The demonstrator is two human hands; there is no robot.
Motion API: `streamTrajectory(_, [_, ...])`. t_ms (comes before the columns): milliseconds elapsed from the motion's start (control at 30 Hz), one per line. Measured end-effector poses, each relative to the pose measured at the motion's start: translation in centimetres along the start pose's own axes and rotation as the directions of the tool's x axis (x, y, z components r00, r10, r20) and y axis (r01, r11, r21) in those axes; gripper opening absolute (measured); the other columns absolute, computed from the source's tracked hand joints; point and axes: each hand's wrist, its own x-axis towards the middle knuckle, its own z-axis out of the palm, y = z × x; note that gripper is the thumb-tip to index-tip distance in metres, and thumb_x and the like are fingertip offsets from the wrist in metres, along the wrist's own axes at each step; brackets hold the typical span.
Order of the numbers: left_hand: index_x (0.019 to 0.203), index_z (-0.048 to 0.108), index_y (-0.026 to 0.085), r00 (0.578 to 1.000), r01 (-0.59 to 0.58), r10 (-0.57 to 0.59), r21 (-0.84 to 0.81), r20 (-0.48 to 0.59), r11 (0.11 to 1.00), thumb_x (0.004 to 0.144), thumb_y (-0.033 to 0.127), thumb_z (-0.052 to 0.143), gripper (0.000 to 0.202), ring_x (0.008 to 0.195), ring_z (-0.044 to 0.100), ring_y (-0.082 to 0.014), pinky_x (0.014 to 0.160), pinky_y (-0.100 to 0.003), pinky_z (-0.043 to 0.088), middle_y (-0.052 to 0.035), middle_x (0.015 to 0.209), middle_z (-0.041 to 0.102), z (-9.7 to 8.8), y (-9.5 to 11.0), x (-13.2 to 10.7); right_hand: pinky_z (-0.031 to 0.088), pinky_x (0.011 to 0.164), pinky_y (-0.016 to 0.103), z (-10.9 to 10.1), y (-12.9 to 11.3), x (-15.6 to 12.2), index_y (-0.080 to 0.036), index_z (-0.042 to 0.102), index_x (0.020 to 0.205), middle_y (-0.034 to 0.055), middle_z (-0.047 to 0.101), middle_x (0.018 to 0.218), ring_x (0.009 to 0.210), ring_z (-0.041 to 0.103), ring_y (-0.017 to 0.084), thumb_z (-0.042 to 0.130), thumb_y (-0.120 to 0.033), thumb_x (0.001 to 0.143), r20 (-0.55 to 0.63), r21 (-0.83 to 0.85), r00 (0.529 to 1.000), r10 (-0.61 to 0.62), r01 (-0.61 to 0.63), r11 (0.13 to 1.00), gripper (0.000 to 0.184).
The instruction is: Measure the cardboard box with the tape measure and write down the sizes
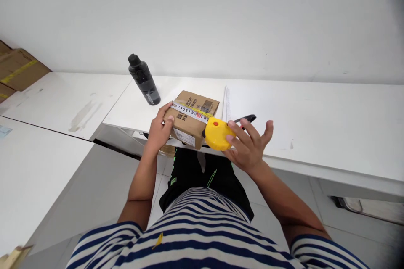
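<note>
A small brown cardboard box (186,128) lies on the white table near its front edge, with print, a label and yellow tape on it. My left hand (160,130) is closed around the box's left end, fingers at the free end of a measuring blade (191,112). That white and yellow blade stretches across the top of the box, its numbers facing up. At the right end, my right hand (248,145) holds the yellow tape measure (219,134), which has a red button and a black strap (249,119). Some of its fingers are raised off the case.
A dark water bottle (144,80) stands behind the box to the left. White paper (227,103) lies behind the tape measure. Larger cartons (22,67) are at the far left, and a white wall (202,21) rises behind the table (315,122).
</note>
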Motion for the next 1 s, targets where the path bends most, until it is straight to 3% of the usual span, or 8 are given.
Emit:
streamTrajectory(100, [0.151,0.061,0.025,1.000,0.012,-0.012,0.011,0.004,1.000,0.100,0.037,0.054,0.053,0.145,0.060,-0.0283,0.121,-0.044,0.051,-0.0068,0.156,0.065,0.1,0.3,-0.2,0.035,0.123,0.069,-0.6,0.6,2.3,-0.032,0.059,0.121,0.0029,0.080,0.112,0.108,0.075,0.029,0.067,-0.061,0.095,-0.185,0.053,0.979,-0.081,0.092,0.994,0.039])
streamTrajectory(200, [0.151,0.060,0.025,0.999,0.027,-0.027,0.013,0.017,1.000,0.100,0.037,0.054,0.053,0.143,0.061,-0.0287,0.119,-0.044,0.052,-0.0066,0.156,0.064,0.2,0.4,-0.3,0.054,0.107,0.059,-0.9,0.9,3.9,-0.027,0.062,0.116,0.0048,0.077,0.094,0.084,0.074,0.026,0.071,-0.064,0.092,-0.190,0.098,0.980,0.057,-0.039,0.994,0.045])
streamTrajectory(267, [0.152,0.059,0.026,0.999,0.038,-0.039,0.014,0.028,0.999,0.100,0.038,0.053,0.054,0.139,0.063,-0.0284,0.115,-0.043,0.054,-0.0062,0.155,0.065,0.3,0.5,-0.4,0.060,0.094,0.054,-0.9,0.8,4.2,-0.025,0.063,0.115,0.0065,0.075,0.093,0.082,0.073,0.027,0.072,-0.066,0.090,-0.147,0.148,0.974,0.170,-0.148,0.978,0.048])
streamTrajectory(367, [0.152,0.059,0.027,0.998,0.051,-0.052,0.027,0.030,0.998,0.100,0.039,0.053,0.053,0.135,0.065,-0.0282,0.112,-0.042,0.055,-0.0057,0.154,0.066,0.2,0.7,-0.5,0.062,0.086,0.050,-0.8,0.7,4.0,-0.024,0.062,0.127,0.0115,0.075,0.109,0.091,0.073,0.030,0.074,-0.070,0.086,-0.084,0.224,0.960,0.266,-0.242,0.944,0.062])
streamTrajectory(467, [0.151,0.061,0.027,0.998,0.056,-0.057,0.036,0.030,0.998,0.099,0.039,0.054,0.053,0.132,0.066,-0.0282,0.111,-0.041,0.055,-0.0056,0.153,0.067,0.2,0.9,-0.6,0.060,0.093,0.054,-0.8,0.5,3.9,-0.025,0.058,0.138,0.0149,0.072,0.123,0.101,0.072,0.033,0.078,-0.074,0.080,0.001,0.261,0.957,0.289,-0.279,0.924,0.078])
streamTrajectory(733, [0.154,0.058,0.029,0.998,0.053,-0.053,-0.011,0.041,0.999,0.100,0.039,0.052,0.055,0.125,0.069,-0.0284,0.110,-0.043,0.054,-0.0059,0.150,0.068,0.3,0.6,-0.6,0.061,0.097,0.049,-0.1,2.4,7.7,-0.028,0.062,0.130,0.0088,0.071,0.126,0.110,0.072,0.029,0.088,-0.062,0.074,0.203,0.527,0.906,0.371,-0.421,0.738,0.070])
streamTrajectory(900, [0.170,0.028,0.030,0.997,0.075,-0.067,-0.215,0.041,0.974,0.100,0.051,0.056,0.079,0.119,0.072,-0.0268,0.111,-0.045,0.054,-0.0105,0.142,0.072,1.4,-1.4,0.0,0.059,0.106,0.055,2.4,6.4,11.6,-0.030,0.063,0.129,0.0074,0.071,0.127,0.118,0.071,0.030,0.092,-0.062,0.069,0.179,0.772,0.908,0.379,-0.368,0.518,0.074])
streamTrajectory(1000, [0.172,0.018,0.025,0.989,0.150,-0.145,-0.392,0.042,0.908,0.096,0.066,0.060,0.096,0.112,0.075,-0.0259,0.107,-0.046,0.056,-0.0119,0.127,0.075,3.0,-2.2,1.5,0.058,0.108,0.056,2.6,7.2,12.4,-0.032,0.064,0.130,0.0061,0.071,0.125,0.121,0.070,0.031,0.091,-0.060,0.072,0.133,0.816,0.920,0.368,-0.313,0.486,0.070])
